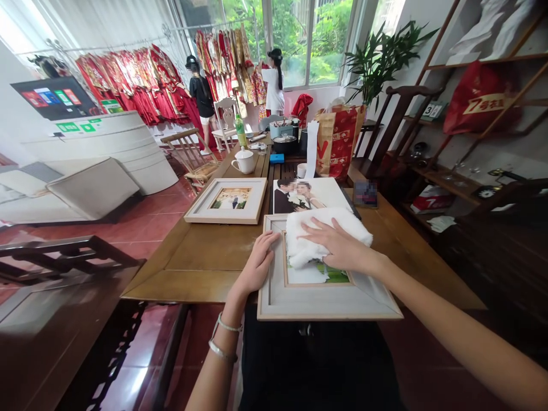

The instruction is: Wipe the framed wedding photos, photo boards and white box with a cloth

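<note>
A pale wooden picture frame (329, 301) lies at the table's near edge, its front side overhanging slightly. Over the left rim of it curls my left hand (257, 262), fingers bent onto the moulding and the thumb hidden. My right hand (340, 242) is spread flat on a folded white cloth (299, 228), pressing it against the frame's upper part. Below the cloth, a strip of the framed picture (338, 275) shows green and white; the cloth hides the rest. Two bracelets circle my left wrist.
Another framed picture (231, 200) lies at left, and a large couple's photo (329, 194) just beyond my frame. Farther back stand a white teapot (244, 161), a white cup (302, 170), a bottle (240, 131) and a paper bag (338, 140). Two people stand by the clothes racks.
</note>
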`<state>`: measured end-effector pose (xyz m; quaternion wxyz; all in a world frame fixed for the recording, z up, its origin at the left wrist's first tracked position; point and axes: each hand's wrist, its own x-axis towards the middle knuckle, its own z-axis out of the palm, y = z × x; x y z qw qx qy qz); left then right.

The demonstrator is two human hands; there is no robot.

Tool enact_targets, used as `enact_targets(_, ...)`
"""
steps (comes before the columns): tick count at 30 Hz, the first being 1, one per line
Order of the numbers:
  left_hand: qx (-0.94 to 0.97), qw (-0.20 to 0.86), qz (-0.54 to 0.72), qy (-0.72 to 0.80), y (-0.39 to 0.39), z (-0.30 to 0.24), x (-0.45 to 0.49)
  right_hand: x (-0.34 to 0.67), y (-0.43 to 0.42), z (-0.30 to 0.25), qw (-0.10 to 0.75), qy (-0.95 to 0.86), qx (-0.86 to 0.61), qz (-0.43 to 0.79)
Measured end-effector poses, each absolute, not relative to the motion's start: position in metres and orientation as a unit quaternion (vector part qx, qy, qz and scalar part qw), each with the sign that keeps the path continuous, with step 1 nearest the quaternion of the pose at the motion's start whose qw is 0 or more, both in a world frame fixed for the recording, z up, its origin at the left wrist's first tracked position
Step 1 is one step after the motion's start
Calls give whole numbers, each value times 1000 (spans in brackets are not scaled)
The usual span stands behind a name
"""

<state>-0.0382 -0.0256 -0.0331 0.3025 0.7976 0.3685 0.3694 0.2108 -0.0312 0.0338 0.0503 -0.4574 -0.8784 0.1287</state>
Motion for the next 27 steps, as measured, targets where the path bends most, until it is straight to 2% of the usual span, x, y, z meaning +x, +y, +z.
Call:
enact_targets(6, 795, 303, 376, 367, -24, -34, -37, 211, -87, 61, -8, -880, -370, 297)
enact_targets(11, 797, 304, 373, 365, -23, -35, -37, 216, -137, 81, -14, -875, -335, 350)
enact_targets(15, 798, 303, 372, 364, -23, -35, -37, 220, -139, 69, 25, -890, -361, 279)
enact_targets(22, 798, 302, 369, 369, -25, -33, -36, 247, -73, 21, 71, -896, -437, 26)
enact_targets(27, 796, 304, 370, 369, -25, -31, -37, 269, -37, 21, 111, -865, -479, -97)
